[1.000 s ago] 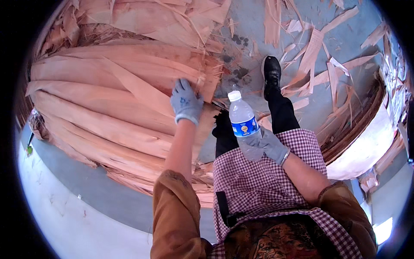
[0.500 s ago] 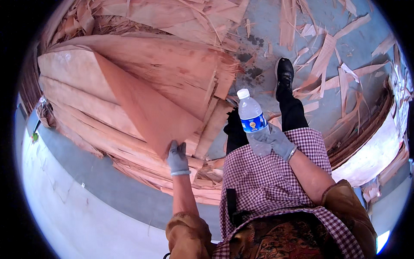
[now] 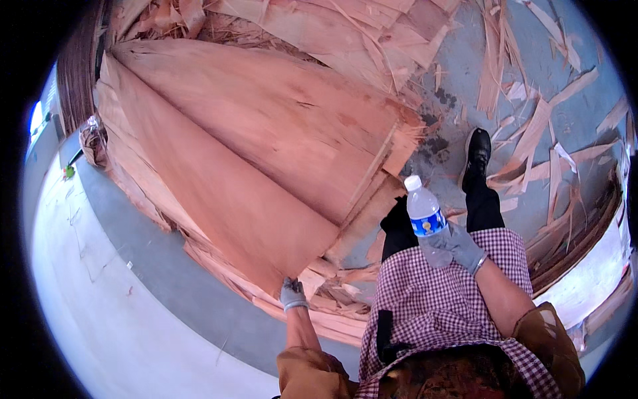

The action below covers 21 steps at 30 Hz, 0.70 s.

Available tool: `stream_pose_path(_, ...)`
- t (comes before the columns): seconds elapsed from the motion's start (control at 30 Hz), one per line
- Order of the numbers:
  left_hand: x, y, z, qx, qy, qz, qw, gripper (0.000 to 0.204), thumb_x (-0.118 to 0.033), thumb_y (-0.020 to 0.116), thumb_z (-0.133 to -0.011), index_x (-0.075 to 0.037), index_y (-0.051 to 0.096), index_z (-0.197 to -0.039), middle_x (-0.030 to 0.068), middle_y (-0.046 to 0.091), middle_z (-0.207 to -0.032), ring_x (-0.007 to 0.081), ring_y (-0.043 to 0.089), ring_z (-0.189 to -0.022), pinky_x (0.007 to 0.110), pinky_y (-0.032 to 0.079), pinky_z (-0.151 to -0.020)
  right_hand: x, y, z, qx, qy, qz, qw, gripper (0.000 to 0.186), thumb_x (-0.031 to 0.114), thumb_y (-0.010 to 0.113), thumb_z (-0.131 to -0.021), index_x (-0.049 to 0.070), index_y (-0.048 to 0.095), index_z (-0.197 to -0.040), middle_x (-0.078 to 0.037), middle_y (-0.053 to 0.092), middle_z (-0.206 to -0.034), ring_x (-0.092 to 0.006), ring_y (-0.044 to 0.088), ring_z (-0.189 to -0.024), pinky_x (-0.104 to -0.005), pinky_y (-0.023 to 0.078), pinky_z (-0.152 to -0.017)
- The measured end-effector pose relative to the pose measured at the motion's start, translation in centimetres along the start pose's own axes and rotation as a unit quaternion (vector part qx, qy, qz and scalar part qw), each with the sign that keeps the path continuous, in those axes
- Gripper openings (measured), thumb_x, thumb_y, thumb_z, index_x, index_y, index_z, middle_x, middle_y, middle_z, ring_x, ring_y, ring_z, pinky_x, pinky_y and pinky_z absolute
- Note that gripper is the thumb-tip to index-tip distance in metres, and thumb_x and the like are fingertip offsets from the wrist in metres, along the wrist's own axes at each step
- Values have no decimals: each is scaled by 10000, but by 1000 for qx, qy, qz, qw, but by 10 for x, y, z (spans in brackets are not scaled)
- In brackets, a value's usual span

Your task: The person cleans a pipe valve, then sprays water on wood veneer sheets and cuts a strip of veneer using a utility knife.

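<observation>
My left hand (image 3: pixel 293 293), in a grey glove, pinches the near corner of a thin reddish wood veneer sheet (image 3: pixel 219 193). The sheet slants across the stack, its near edge drawn toward me. Beneath and beyond it lies a stack of veneer sheets (image 3: pixel 292 126) with ragged, torn ends on the right. My right hand (image 3: pixel 465 249), also gloved, is wrapped round a clear plastic bottle (image 3: pixel 435 249) with a white cap and a blue label. The bottle is held upright, leaning slightly left, in front of my checked apron (image 3: pixel 432 292).
Torn veneer strips (image 3: pixel 531 139) litter the grey floor on the right. More veneer pieces (image 3: pixel 372 33) lie beyond the stack. A curved pile of sheets (image 3: pixel 591 239) stands at the right rim. My black shoe (image 3: pixel 477 156) is on the floor between.
My left hand has pulled the sheet's corner toward me, and the folded-over sheet now lies flatter across the stack. The view has shifted left; my right hand still holds the bottle.
</observation>
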<state>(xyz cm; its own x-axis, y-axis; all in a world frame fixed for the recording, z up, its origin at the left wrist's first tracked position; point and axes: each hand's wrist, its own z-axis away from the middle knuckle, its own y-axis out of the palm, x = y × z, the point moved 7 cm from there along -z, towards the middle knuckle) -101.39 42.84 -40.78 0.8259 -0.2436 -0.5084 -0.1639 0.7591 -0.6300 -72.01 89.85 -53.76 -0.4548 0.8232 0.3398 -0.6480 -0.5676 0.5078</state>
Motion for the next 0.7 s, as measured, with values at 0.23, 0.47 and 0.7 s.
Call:
stream_pose_path(0.23, 25, -8, -24, -58, -38, -17, 997, 102, -231, 515, -876, -174, 554, -802, -5, 559, -679, 146, 517, -597, 308, 445, -579, 8, 12, 4, -1, 11, -91, 996, 392, 179, 650, -827, 11, 516, -1154, -62, 594, -1081, -140, 567, -956, -257, 464, -854)
stream_pose_path(0.47, 81, 88, -46, -8, -143, 60, 988, 135, -228, 492, -881, -151, 546, -784, 15, 567, -685, 177, 548, -609, 345, 475, -559, 6, 11, 4, 7, -4, -5, 1000, 416, 168, 639, -833, 28, 481, -1191, -65, 558, -1134, -139, 543, -981, -251, 460, -868)
stream_pose_path(0.7, 90, 148, 37, 134, -370, -6, 919, 349, -381, 515, -871, -83, 460, -700, 60, 474, -577, 243, 504, -526, 388, 495, -582, -5, 2, 3, -23, -10, 14, 1000, 375, 179, 650, -820, 45, 519, -1144, -43, 594, -1054, -143, 564, -947, -246, 461, -848)
